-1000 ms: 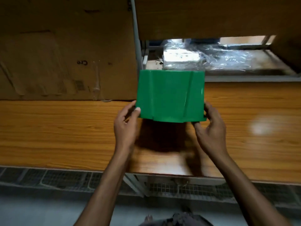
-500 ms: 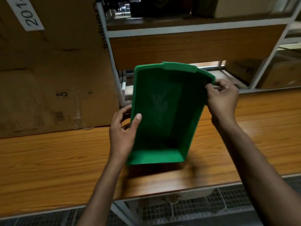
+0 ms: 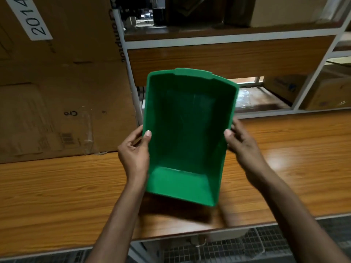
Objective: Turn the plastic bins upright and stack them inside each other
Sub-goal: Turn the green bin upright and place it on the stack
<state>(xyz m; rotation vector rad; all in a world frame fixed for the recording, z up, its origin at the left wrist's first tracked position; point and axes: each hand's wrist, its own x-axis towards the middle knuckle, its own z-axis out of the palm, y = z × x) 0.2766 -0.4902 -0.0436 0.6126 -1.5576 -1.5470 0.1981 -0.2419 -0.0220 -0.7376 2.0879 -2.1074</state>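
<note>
One green plastic bin (image 3: 185, 133) is held in the air above the wooden shelf (image 3: 57, 190), tilted so its open side faces me and its inside is empty. My left hand (image 3: 135, 152) grips the bin's left wall, thumb on the inner face. My right hand (image 3: 240, 143) grips the right wall the same way, thumb over the rim. The bin's low front edge points down toward me. No other bin is in view.
A large cardboard box (image 3: 57, 82) with a "2014" label stands on the shelf at the left. Behind the bin is a white metal rack (image 3: 123, 40) with wooden boards, boxes and plastic-wrapped goods (image 3: 247, 97). Wire mesh (image 3: 228, 247) lies below the shelf's front edge.
The bin has been flipped from bottom-up to open side facing me. My right hand slid down from the top right corner to the middle of the right wall.
</note>
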